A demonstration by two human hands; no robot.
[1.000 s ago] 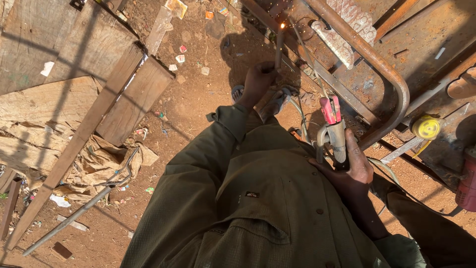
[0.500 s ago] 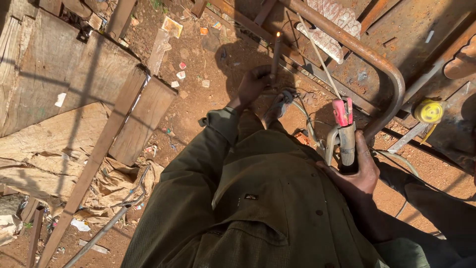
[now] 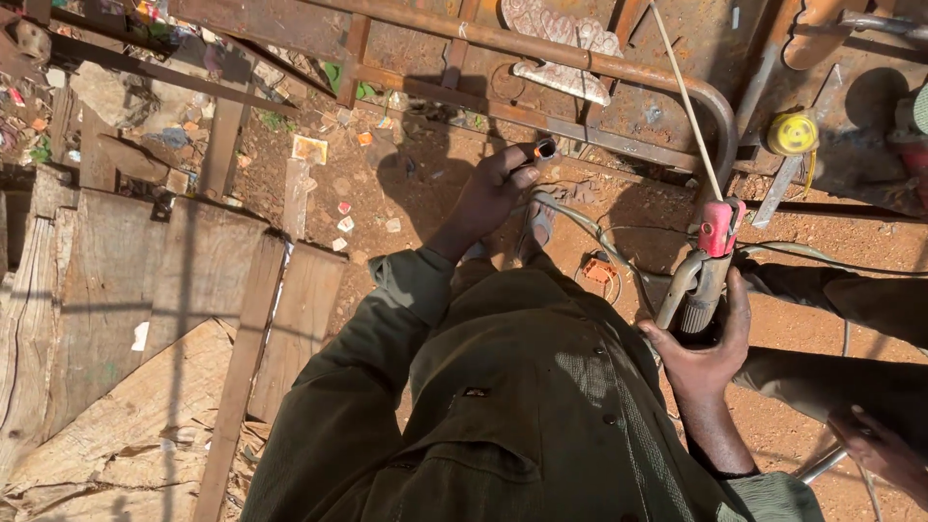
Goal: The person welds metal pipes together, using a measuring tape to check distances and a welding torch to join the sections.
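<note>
Red-jawed metal electrode holder (image 3: 704, 275) upright in fisted right hand (image 3: 704, 350); its thin pale welding rod (image 3: 686, 101) slants up-left over rusty tubular steel frame (image 3: 541, 48). Left hand (image 3: 493, 188) extended forward, fingers pinching small dark orange-tipped stub (image 3: 544, 149).

Yellow tape measure (image 3: 793, 133), wooden planks (image 3: 126, 300)

Packages: I make out a small flat carton (image 3: 309, 149), pale with a yellowish face, lying on the red dirt just past the planks.
Labels: I see small red and white scraps (image 3: 344, 224) of wrapper scattered on the dirt nearby; too small for me to tell more.
Signs: none.
Screens: none.
</note>
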